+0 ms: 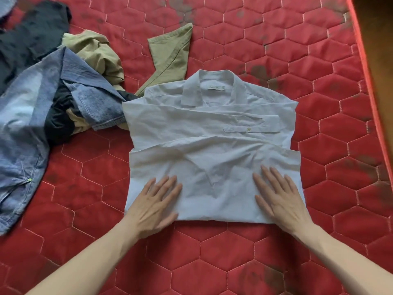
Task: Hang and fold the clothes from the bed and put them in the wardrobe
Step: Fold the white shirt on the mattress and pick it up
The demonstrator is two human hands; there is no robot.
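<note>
Both hands, left hand and right hand, are laid flat with fingers spread on the half-folded white shirt on the red mattress, so smoothing seems under way and one more fold upward is probably needed.

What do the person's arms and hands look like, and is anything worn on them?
Both forearms are bare, with no sleeve in view. The left hand and the right hand wear no gloves, rings, watch or bracelet that can be seen. The fingernails look short and unpainted.
</note>
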